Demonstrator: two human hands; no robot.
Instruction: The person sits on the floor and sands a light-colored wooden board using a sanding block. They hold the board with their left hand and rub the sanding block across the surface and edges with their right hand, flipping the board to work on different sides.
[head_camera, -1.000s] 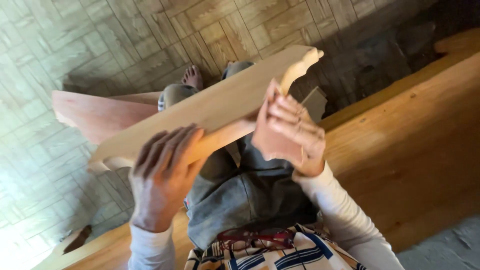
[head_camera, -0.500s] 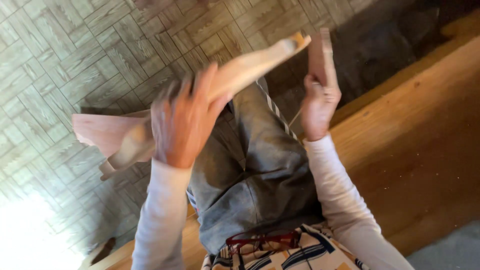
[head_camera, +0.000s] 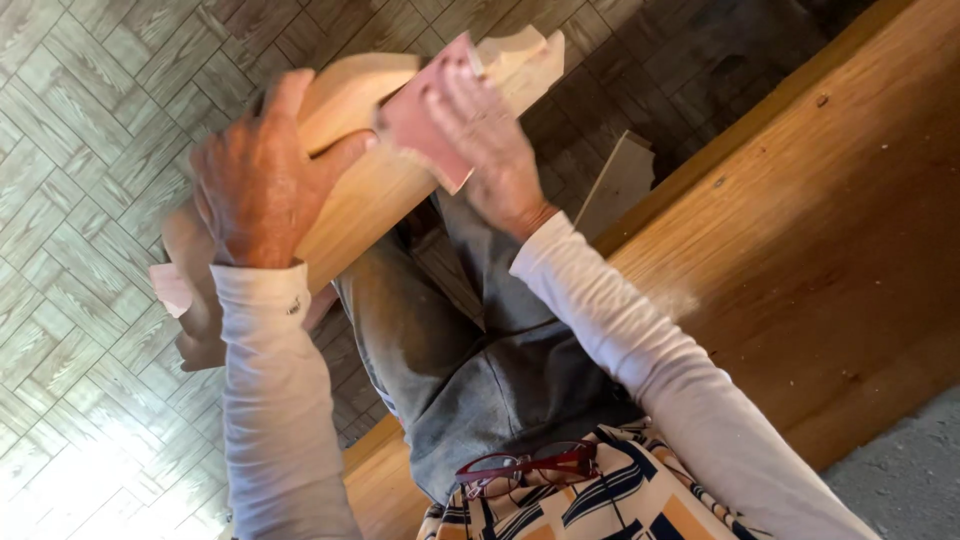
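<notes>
Sanding step: left hand (head_camera: 255, 185) clamped around the carved wooden piece (head_camera: 370, 190); right hand (head_camera: 485, 135) presses pink sandpaper (head_camera: 425, 120) flat. Next move calls for steady pressure along the grain.

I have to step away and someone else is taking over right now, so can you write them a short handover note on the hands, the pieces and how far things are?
Left hand: gripping the carved wooden piece, propped across the lap.
Right hand: pressing a pinkish sanding sheet against the piece's upper face near its shaped end.
Nearby: wooden bench with dust on it, a flat offcut on the floor, red glasses hung at the waist.
Done: cannot tell how much is smoothed.
Left: probably the remaining faces; check by touch.
</notes>
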